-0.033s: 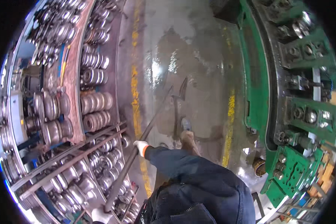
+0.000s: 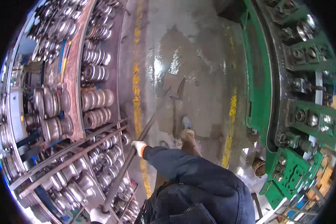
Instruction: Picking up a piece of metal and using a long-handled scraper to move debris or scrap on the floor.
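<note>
A wet concrete workshop floor (image 2: pixel 198 48) with worn yellow lines runs between racks of steel rollers (image 2: pixel 95 99) on the left and a green machine (image 2: pixel 287 112) on the right. Both gloved hands grip a long-handled shovel (image 2: pixel 174 86): the right hand (image 2: pixel 139 146) mid-shaft, the left hand (image 2: pixel 99 215) closed at the near end. The blade rests flat on the floor ahead, seemingly mid-scrape; pushing on would need steady downward pressure.
</note>
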A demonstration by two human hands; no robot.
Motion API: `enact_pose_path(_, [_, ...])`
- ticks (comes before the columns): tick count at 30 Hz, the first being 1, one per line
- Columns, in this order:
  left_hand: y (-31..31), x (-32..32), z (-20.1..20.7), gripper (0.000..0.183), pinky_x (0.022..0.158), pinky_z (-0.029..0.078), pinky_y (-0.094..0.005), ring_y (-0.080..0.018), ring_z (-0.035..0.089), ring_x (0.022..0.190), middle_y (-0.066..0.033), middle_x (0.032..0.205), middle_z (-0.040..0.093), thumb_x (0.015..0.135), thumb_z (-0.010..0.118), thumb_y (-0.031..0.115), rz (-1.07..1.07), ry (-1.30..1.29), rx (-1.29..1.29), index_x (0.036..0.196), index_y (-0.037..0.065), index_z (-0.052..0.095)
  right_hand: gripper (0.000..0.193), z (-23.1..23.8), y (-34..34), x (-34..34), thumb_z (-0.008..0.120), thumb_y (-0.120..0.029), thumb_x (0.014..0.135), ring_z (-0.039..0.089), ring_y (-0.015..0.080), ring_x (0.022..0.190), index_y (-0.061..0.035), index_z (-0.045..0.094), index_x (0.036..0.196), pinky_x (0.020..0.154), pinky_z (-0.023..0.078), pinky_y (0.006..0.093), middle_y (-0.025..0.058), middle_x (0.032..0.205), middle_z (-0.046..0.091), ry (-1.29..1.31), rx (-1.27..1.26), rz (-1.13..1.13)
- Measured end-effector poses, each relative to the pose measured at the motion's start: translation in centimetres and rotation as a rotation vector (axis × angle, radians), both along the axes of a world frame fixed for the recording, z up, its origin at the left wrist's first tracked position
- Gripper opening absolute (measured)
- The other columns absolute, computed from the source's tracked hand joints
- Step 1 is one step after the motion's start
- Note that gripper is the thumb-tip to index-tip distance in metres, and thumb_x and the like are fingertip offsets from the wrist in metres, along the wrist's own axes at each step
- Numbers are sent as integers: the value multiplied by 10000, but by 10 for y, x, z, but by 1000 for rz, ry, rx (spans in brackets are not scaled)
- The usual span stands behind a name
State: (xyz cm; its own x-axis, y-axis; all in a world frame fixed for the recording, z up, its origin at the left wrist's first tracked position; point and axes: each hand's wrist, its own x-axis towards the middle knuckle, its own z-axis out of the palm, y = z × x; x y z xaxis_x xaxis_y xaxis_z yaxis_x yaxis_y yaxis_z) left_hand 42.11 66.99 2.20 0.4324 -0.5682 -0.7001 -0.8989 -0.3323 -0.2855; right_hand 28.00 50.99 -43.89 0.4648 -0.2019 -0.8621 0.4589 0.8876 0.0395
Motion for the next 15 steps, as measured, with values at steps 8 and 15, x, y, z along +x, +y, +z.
enact_pose_path(8, [-115, 2, -25, 243, 558, 507, -360, -192, 588, 637, -47, 716, 591, 731, 672, 205, 272, -92, 190, 897, 28, 657, 228, -7, -103, 31, 610, -247, 881, 622, 215, 753, -34, 690, 880, 701, 497, 386, 87, 811, 664, 32, -453, -18])
enact_pose_path(15, [-348, -85, -117, 303, 720, 546, -451, -440, 671, 808, -265, 786, 662, 691, 711, 200, -120, 207, -257, 901, -17, 682, 165, -75, -387, -121, 577, -188, 928, 630, 247, 788, -49, 658, 958, 776, 540, 379, 93, 859, 655, 195, -917, -252])
